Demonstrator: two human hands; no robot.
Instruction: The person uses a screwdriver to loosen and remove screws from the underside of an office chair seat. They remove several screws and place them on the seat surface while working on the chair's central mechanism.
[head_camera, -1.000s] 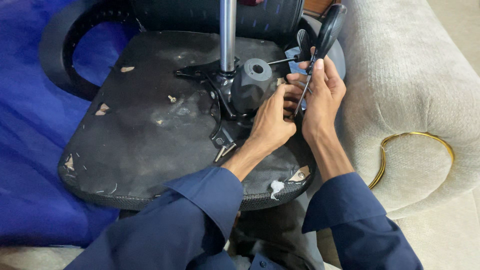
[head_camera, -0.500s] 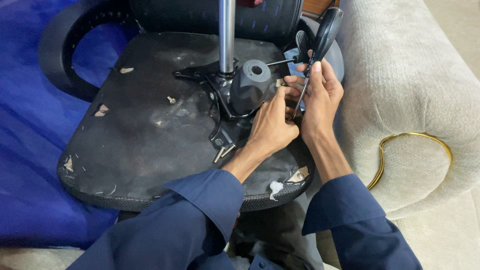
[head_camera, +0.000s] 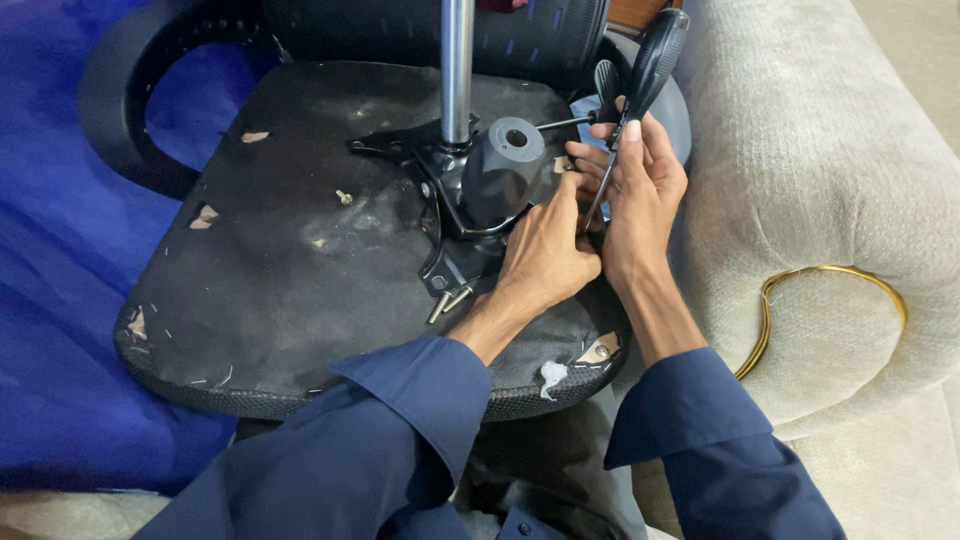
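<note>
- Head view, looking down: a beige sofa arm (head_camera: 830, 170), nubbly woven fabric with a gold cord loop, fills the right side, and a blue cloth (head_camera: 50, 250) covers the left.
- Between them lies an upturned office chair seat (head_camera: 290, 270): a flat, rounded-square underside in scuffed black fabric, torn in small spots.
- A shiny chrome gas column (head_camera: 457, 60) rises from the black metal mechanism plate, with a dark grey plastic cone cover (head_camera: 500, 175) right beside it.
- Right hand (head_camera: 640, 200) is clamped on a screwdriver (head_camera: 640, 90) with a glossy black handle and thin steel shaft, angled down at the mechanism's right edge.
- Left hand (head_camera: 545, 250) has its fingers curled together against the tip area; can't tell what they pinch.
</note>
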